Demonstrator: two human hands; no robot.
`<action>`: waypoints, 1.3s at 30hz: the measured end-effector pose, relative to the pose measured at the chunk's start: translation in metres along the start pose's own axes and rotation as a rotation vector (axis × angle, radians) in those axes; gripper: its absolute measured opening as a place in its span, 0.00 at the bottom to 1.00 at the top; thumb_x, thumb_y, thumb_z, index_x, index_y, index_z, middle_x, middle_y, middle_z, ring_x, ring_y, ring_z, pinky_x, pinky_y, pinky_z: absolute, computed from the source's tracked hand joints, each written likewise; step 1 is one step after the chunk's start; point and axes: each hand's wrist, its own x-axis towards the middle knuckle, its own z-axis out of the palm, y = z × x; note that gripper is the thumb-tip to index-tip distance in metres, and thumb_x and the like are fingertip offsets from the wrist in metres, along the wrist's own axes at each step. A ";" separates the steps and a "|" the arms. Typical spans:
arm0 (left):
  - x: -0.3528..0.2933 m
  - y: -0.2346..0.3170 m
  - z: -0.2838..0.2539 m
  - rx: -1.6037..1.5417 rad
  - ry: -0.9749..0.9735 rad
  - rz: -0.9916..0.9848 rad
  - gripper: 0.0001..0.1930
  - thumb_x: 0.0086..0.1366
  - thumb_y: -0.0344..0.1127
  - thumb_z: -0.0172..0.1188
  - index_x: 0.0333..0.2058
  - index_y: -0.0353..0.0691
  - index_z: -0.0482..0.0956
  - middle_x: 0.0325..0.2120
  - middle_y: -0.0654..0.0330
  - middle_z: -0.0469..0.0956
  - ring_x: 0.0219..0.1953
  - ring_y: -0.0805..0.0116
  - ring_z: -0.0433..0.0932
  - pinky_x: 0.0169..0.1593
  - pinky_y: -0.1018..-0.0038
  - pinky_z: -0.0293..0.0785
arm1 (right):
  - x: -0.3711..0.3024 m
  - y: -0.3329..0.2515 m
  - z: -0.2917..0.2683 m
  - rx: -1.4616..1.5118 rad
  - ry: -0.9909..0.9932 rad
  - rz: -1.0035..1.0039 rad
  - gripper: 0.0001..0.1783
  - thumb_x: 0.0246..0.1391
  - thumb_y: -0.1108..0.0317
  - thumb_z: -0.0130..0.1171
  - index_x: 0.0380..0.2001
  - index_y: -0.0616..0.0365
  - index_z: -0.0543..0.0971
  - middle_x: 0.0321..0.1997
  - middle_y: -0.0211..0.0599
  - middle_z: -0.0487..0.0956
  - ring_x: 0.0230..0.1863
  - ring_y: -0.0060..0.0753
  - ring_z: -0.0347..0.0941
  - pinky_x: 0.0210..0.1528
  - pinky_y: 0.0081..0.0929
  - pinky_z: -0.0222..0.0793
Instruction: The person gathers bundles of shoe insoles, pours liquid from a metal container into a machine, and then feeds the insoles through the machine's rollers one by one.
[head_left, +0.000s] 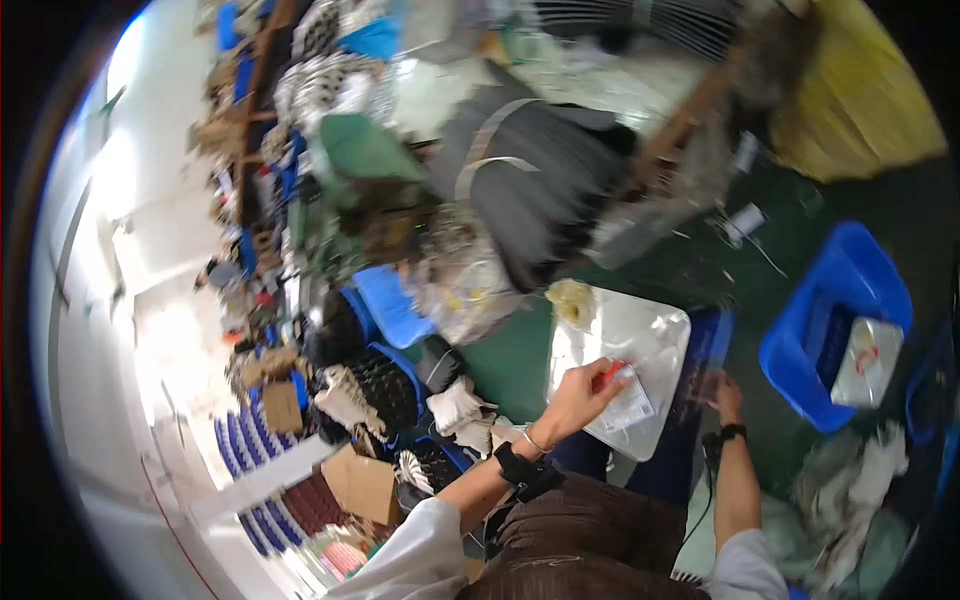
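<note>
My left hand point(583, 403) is closed around a small red object point(612, 372), whose kind I cannot make out. It is over a pale, shiny tray point(580, 345) on my lap, beside a white printed paper point(628, 408). At the tray's right side is a dark blue flat piece point(712, 340) that looks glossy, perhaps covered in clear plastic. My right hand point(724, 396) is at its lower edge, and motion smears its fingers. A yellowish tuft point(570, 302) sits on the tray's far left corner.
A blue plastic tub point(855, 265) stands at the right, holding a white packet point(866, 362). Strapped bundles of dark grey fabric point(535, 170) lie ahead. A yellow sack point(855, 95) is at the far right. Blue crates, cardboard boxes point(360, 482) and piled goods crowd the left.
</note>
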 end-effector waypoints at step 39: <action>0.028 0.024 0.097 -0.459 -0.373 0.150 0.18 0.65 0.36 0.58 0.50 0.30 0.73 0.41 0.51 0.80 0.44 0.64 0.80 0.48 0.72 0.75 | -0.183 -0.289 -0.057 -0.215 -0.018 -0.983 0.15 0.61 0.69 0.54 0.49 0.65 0.75 0.50 0.42 0.77 0.51 0.29 0.72 0.53 0.27 0.67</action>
